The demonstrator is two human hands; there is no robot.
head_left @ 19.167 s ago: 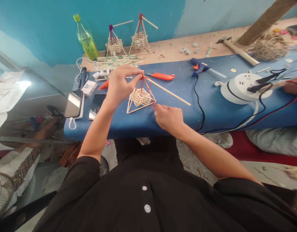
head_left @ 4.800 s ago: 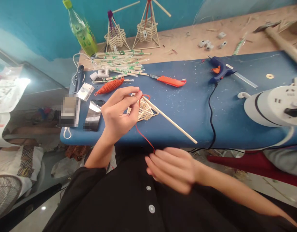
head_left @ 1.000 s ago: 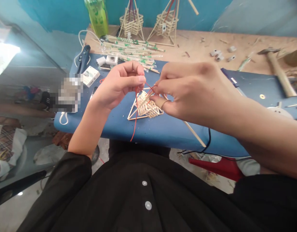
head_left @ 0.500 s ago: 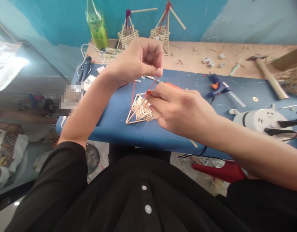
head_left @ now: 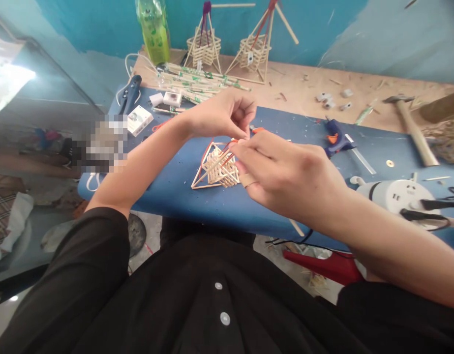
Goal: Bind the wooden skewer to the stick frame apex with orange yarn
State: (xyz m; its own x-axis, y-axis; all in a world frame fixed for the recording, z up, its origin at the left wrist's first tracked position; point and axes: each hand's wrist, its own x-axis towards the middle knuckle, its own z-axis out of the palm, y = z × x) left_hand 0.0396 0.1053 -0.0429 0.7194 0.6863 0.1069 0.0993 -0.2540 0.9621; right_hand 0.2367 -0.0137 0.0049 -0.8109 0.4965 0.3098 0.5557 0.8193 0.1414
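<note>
A small pyramid-shaped frame of thin wooden sticks point(head_left: 222, 173), with stacked sticks inside it, is in front of me above the blue table top. My right hand point(head_left: 282, 164) pinches the frame's peak, where orange cord point(head_left: 232, 142) is wound. One strand of the cord runs down the frame's left side. My left hand point(head_left: 227, 116) is just above and left of the peak, its thumb and forefinger pressed together on the cord's end, which is mostly hidden by the fingers.
Two similar stick models point(head_left: 203, 46) stand by the wall beside a green bottle point(head_left: 153, 34). Bundled sticks point(head_left: 190, 76) lie behind my left hand. To the right are a glue gun point(head_left: 337, 138), a hammer point(head_left: 414, 128) and a white power strip point(head_left: 400, 194) with plugs.
My left hand has come down close to my right fingers, and the cord stretched between them is now short. The right hand keeps its pinch on the peak. The view has shifted slightly.
</note>
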